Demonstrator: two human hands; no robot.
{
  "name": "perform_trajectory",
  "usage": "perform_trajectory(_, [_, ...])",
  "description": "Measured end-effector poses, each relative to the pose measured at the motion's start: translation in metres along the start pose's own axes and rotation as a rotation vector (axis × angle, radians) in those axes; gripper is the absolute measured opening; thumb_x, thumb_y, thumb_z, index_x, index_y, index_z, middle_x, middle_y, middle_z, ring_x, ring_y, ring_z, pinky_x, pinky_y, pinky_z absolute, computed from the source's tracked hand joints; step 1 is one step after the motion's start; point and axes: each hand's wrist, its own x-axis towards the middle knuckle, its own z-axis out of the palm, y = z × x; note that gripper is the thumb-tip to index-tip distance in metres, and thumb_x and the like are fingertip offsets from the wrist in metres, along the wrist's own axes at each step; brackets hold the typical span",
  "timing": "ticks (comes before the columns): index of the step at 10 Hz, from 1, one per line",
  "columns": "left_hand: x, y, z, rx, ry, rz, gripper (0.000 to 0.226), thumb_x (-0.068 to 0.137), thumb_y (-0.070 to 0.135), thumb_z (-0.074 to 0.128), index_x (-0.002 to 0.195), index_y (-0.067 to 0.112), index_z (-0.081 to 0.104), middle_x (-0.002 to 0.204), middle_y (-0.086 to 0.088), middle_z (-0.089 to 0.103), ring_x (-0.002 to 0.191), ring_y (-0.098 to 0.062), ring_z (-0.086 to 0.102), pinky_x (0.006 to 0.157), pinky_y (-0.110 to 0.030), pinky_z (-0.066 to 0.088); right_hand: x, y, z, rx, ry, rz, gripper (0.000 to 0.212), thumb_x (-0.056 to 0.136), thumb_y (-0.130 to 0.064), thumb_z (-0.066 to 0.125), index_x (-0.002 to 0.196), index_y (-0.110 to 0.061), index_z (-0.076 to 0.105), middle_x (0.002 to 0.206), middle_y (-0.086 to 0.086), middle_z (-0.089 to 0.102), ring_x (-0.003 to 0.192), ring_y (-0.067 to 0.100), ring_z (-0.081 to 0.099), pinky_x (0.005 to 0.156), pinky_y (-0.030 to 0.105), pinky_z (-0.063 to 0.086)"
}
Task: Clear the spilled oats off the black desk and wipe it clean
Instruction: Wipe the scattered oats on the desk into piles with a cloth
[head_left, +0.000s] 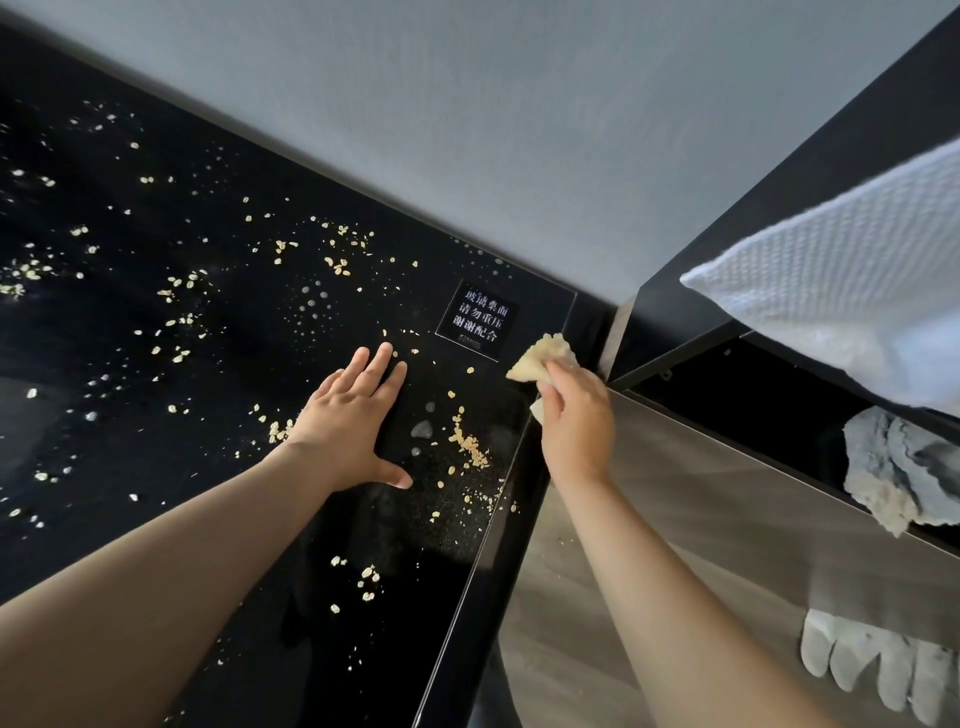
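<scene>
Oats (469, 448) are spread over most of the black glass tabletop (234, 395). The thickest streak is just beside the left thumb, loose clusters run out to the left frame edge, and a few flakes lie near the front edge. Far-left flakes are blurred, so their extent is hard to judge. Pale wet-looking spots (422, 429) are mixed in with them; can't tell what they are.

Left grip (353, 421) is released: palm down flat on the glass, fingers straight, thumb splayed out. It covers a patch of tabletop.

Right grip (576, 421) is at the tabletop's right edge, clenched around a yellowish wad (543, 356). Could be cloth or paper, can't tell. One corner sticks out past the fingers, another bit shows under the hand, and the rest is hidden.

A dark label (477, 325) with white characters sits on the glass near the back right corner, just beside the wad.

Right of the tabletop: a white textured towel (841, 291) cut off by the frame, a crumpled grey rag (893, 467), and a white glove (878, 660) with only its fingers in view. Grey wall (467, 130) behind.
</scene>
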Motion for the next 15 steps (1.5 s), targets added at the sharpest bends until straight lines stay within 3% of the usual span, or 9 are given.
perform_trajectory(2, [0.0,0.0,0.0,-0.009,-0.006,-0.004,0.133,0.059,0.073,0.069,0.151,0.023,-0.013,0.155,0.003,-0.029,0.144,-0.019,-0.022,0.118,-0.035,-0.005,-0.033,-0.008,0.026,0.069,0.017,0.051,0.026,0.092,-0.016,0.062,0.117,-0.016,0.069,0.126,-0.002,0.064,0.12,0.023,0.051,0.102,0.044,0.043])
perform_trajectory(4, [-0.002,0.002,-0.002,-0.005,-0.009,-0.014,0.133,0.06,0.072,0.07,0.151,0.022,-0.012,0.155,0.001,-0.028,0.144,-0.019,-0.021,0.119,-0.035,-0.003,-0.076,-0.046,0.005,0.462,-0.196,0.156,0.019,0.097,-0.021,0.055,0.109,-0.022,0.07,0.084,-0.011,0.069,0.079,0.006,0.062,0.067,0.022,0.048])
perform_trajectory(5, [-0.002,0.003,-0.003,-0.004,-0.013,-0.018,0.133,0.06,0.072,0.07,0.151,0.023,-0.012,0.155,0.001,-0.028,0.144,-0.019,-0.021,0.119,-0.035,-0.003,-0.067,-0.045,-0.014,0.49,-0.031,0.218,0.017,0.098,-0.019,0.054,0.102,-0.019,0.07,0.071,-0.008,0.062,0.064,0.004,0.053,0.056,0.019,0.039])
perform_trajectory(8, [-0.001,0.002,-0.002,-0.002,-0.012,-0.012,0.133,0.059,0.072,0.07,0.151,0.022,-0.012,0.155,0.001,-0.028,0.144,-0.019,-0.021,0.119,-0.035,-0.002,-0.008,0.004,-0.014,0.079,0.046,0.155,0.027,0.097,-0.018,0.053,0.12,-0.011,0.066,0.112,0.007,0.07,0.102,0.027,0.064,0.077,0.026,0.046])
perform_trajectory(10, [-0.001,0.001,-0.002,-0.004,-0.011,-0.009,0.134,0.058,0.073,0.07,0.151,0.022,-0.012,0.155,0.002,-0.027,0.144,-0.019,-0.021,0.118,-0.035,-0.002,-0.057,0.008,0.011,0.099,0.009,0.097,0.03,0.095,-0.017,0.059,0.123,-0.012,0.066,0.132,0.002,0.06,0.13,0.024,0.048,0.112,0.03,0.033])
perform_trajectory(11, [-0.001,0.002,-0.002,-0.008,-0.017,-0.012,0.134,0.058,0.073,0.07,0.151,0.023,-0.012,0.155,0.002,-0.028,0.144,-0.019,-0.021,0.119,-0.036,-0.002,-0.085,-0.001,0.002,0.171,-0.055,0.074,0.034,0.091,-0.036,0.062,0.116,-0.014,0.07,0.128,-0.005,0.062,0.125,0.013,0.047,0.106,0.005,0.022])
perform_trajectory(12, [-0.002,0.002,-0.002,-0.009,-0.016,-0.014,0.133,0.058,0.072,0.071,0.151,0.022,-0.011,0.155,0.002,-0.028,0.144,-0.019,-0.021,0.119,-0.036,-0.002,-0.097,-0.005,-0.001,0.194,-0.078,0.075,0.049,0.088,-0.055,0.052,0.112,-0.018,0.072,0.125,-0.013,0.061,0.121,0.005,0.047,0.105,0.004,0.023])
perform_trajectory(13, [-0.002,0.003,-0.003,-0.009,-0.016,-0.014,0.134,0.058,0.072,0.071,0.151,0.023,-0.011,0.155,0.002,-0.027,0.144,-0.019,-0.02,0.119,-0.036,-0.002,-0.091,-0.008,-0.001,0.217,0.005,0.174,0.039,0.087,-0.047,0.063,0.11,-0.018,0.072,0.12,-0.009,0.062,0.115,0.01,0.053,0.097,0.009,0.035])
perform_trajectory(15, [-0.002,0.004,-0.003,-0.005,-0.016,-0.015,0.134,0.057,0.073,0.071,0.151,0.022,-0.011,0.156,0.002,-0.026,0.145,-0.019,-0.02,0.119,-0.036,-0.001,-0.086,-0.013,0.002,0.163,0.003,0.308,0.04,0.082,-0.031,0.075,0.118,-0.017,0.066,0.108,-0.008,0.052,0.093,0.002,0.051,0.074,-0.003,0.033])
